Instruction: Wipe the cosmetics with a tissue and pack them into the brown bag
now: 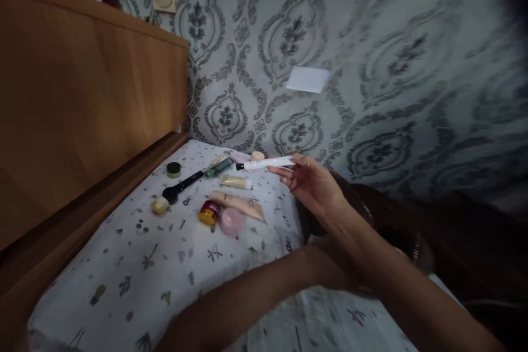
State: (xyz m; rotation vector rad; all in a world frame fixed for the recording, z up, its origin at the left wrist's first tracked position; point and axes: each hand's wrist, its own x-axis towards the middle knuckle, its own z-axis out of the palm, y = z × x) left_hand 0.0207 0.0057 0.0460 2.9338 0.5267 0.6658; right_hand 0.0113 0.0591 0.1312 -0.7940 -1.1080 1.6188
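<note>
My right hand (311, 181) pinches a slim white tube (268, 163) with a black tip, held above the far edge of the patterned white cloth. My left forearm crosses beneath my right one. My left hand (340, 269) is mostly hidden there, its fingers out of sight beside a dark, blurred shape. Below the white tube lie a small cream tube (235, 181) and a longer peach tube (241, 205). A pink round jar (231, 221) and a red and gold jar (209, 213) sit close together nearer to me.
Left of the tubes lie a black-handled brush (181, 187), a green bottle (219, 167), a dark green lid (174, 169) and a small yellowish jar (160, 205). A wooden panel (94, 77) borders the left side. White paper (308, 79) is against the patterned wall.
</note>
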